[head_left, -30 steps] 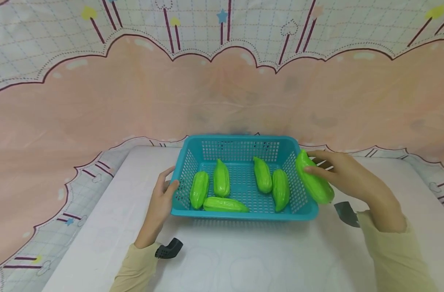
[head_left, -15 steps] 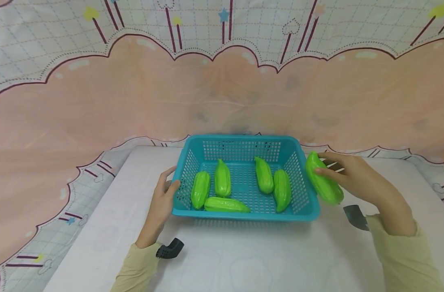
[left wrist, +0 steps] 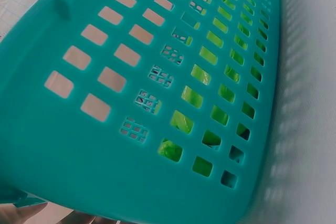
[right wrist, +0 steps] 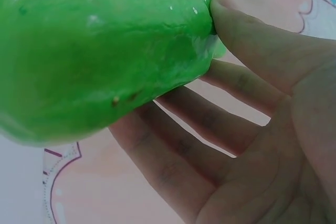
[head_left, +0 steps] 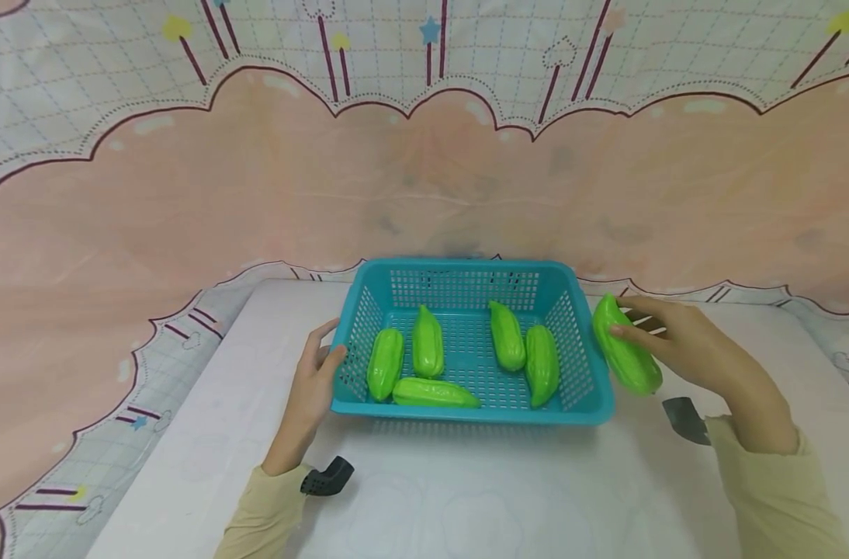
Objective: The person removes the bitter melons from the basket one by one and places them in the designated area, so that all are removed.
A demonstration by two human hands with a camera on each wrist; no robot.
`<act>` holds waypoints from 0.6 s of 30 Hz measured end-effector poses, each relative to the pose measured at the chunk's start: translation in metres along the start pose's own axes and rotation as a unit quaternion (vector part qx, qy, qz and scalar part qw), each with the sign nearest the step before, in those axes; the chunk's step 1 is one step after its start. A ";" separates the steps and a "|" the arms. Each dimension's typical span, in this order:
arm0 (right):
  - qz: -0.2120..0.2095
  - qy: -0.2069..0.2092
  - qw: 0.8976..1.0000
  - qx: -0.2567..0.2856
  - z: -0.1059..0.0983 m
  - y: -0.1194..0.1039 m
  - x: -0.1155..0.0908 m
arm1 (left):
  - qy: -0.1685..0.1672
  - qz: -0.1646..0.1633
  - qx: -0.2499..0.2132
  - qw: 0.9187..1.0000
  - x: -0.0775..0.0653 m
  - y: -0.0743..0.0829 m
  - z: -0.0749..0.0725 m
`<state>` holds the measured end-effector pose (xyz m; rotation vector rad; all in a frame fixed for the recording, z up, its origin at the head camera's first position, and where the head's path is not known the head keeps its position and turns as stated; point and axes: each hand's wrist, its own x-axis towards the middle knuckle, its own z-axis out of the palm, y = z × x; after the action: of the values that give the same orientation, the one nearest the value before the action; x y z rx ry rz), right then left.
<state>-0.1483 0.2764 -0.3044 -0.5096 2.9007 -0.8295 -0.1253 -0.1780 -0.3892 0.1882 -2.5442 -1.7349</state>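
Note:
A teal plastic basket [head_left: 459, 416] with perforated walls stands on the white table. Several glossy bright-green gourds, ridged and tapered at one end, lie inside it, one [head_left: 434, 392] along the front wall. My left hand [head_left: 310, 388] grips the basket's left rim, thumb on the rim; in the left wrist view the slotted wall [left wrist: 152, 72] hides most of that hand. Just outside the right rim, my right hand [head_left: 697, 341] holds another gourd [head_left: 627, 353], tilted with its narrow tip up. The right wrist view shows the thumb [right wrist: 247, 32] on one side of this gourd and fingers under it.
The white tabletop [head_left: 466, 481] extends in front of the basket and to both sides. Close behind the basket hangs a pink and white patterned cloth [head_left: 424, 186]. A dark wrist device [head_left: 328, 476] sits by the left sleeve, another [head_left: 686, 420] by the right.
My right hand has moved right and slightly nearer to me with its gourd, from over the basket's right rim to just outside it. The left hand keeps its grip on the basket.

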 end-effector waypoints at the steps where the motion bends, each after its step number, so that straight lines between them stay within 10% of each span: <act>1: 0.003 0.000 1.000 -0.002 0.000 0.001 0.000 | 0.000 0.000 0.000 1.000 0.000 0.000 0.000; 18: 0.025 0.001 1.000 -0.001 0.011 0.024 -0.002 | 0.004 0.003 0.013 1.000 0.001 -0.002 0.000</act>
<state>-0.1516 0.2908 -0.3267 -0.4333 2.9032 -0.8207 -0.1263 -0.1791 -0.3912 0.1887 -2.5610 -1.6970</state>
